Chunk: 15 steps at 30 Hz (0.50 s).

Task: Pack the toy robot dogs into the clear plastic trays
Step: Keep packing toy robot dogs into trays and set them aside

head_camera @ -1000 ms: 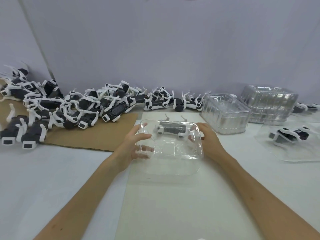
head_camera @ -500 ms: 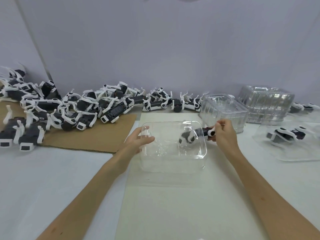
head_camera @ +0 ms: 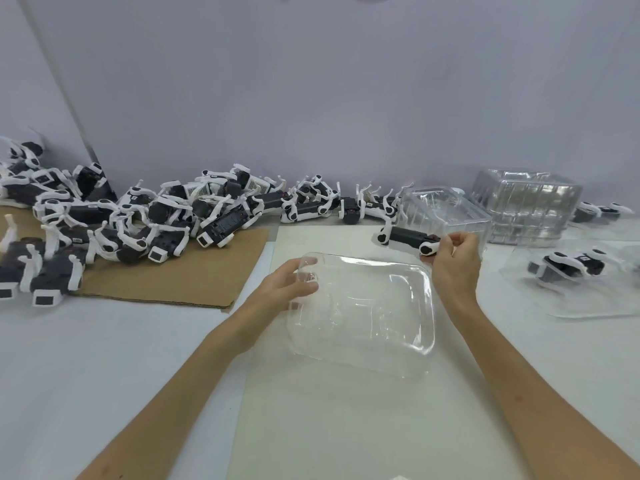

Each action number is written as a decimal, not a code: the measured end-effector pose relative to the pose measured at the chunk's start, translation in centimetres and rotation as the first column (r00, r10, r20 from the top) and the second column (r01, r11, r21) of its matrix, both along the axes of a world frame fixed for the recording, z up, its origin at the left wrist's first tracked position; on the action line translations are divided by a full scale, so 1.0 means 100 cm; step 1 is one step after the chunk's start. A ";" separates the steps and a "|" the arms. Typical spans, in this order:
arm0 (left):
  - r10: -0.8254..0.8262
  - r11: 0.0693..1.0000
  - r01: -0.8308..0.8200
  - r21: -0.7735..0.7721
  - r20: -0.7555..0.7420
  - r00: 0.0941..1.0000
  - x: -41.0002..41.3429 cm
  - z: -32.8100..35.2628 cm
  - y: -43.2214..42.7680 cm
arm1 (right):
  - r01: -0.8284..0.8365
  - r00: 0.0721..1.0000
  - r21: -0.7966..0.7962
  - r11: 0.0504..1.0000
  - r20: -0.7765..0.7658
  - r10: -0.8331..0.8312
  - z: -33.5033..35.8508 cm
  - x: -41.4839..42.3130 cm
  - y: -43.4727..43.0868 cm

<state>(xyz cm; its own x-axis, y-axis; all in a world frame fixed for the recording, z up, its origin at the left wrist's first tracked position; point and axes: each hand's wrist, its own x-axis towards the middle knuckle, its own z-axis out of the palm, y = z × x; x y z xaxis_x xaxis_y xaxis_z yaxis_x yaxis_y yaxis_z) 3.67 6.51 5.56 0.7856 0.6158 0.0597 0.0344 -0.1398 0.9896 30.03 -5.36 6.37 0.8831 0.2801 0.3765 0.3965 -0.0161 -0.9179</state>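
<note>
Shifted rightward since the earlier frame, a toy dog [head_camera: 407, 236] is pinched by the right hand [head_camera: 455, 261] at 1 o'clock of the empty tray [head_camera: 381, 341], which is gripped by the left hand [head_camera: 284, 289]. One packed dog [head_camera: 568, 265] is seen at 3 o'clock; a pile [head_camera: 138, 220] at 10 o'clock is left.

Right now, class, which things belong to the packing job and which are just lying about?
Job: toy dog in right hand; clear tray held by left hand; dog pile; spare tray stacks.
Lying about: brown cardboard; pale mat.
</note>
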 end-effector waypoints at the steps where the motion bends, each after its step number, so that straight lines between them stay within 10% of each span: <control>1: 0.032 0.999 -0.031 0.035 -0.041 0.999 0.001 -0.001 -0.001 | -0.012 1.000 0.039 0.999 -0.027 0.013 0.002 0.000 -0.001; 6: 0.248 0.950 -0.229 0.211 -0.066 0.967 0.003 -0.009 0.000 | -0.230 0.923 0.267 0.936 -0.245 0.296 0.017 -0.009 -0.003; 15: 0.275 0.819 -0.404 0.408 0.339 0.900 -0.006 0.009 -0.013 | -0.615 0.757 0.258 0.745 -0.068 0.649 0.048 -0.065 -0.013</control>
